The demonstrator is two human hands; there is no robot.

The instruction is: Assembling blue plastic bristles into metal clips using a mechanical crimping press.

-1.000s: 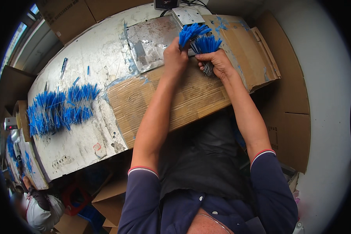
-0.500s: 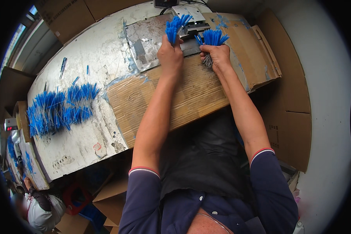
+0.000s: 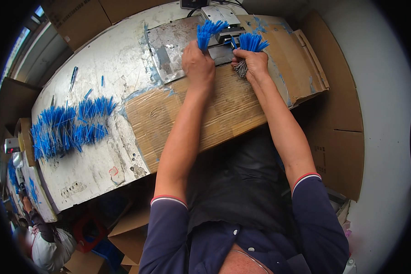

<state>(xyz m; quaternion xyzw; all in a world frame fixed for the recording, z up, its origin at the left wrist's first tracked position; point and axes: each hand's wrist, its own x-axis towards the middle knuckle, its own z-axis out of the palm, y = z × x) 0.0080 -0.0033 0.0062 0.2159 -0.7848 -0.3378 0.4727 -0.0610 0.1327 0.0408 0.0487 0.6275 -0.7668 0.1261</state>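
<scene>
My left hand [image 3: 198,66] is closed around a bundle of thin blue-ended pieces [image 3: 207,34], whose tops fan out above the fingers. To its right, my right hand [image 3: 253,64] grips a second bundle of blue-ended pieces [image 3: 253,42]; thin grey wire-like stems hang out below the fist. A slim piece sticks out from the right hand's thumb side, toward a small dark metal fixture [image 3: 229,34] that sits between and just beyond both hands. Exactly where that piece touches the fixture is too small to make out.
On the white worn table [image 3: 91,176], piles of blue-ended wire pieces [image 3: 55,130] lie to the left, with a pen [image 3: 73,78] beyond. Flattened cardboard [image 3: 169,123] covers the table's near edge. Cardboard boxes [image 3: 338,105] stand at right. A co-worker [image 3: 50,244] sits at lower left.
My left hand has shifted slightly, its bundle tipping toward the right. My right hand has turned a little, moving slightly left and up toward the fixture. The co-worker's arm has moved.
</scene>
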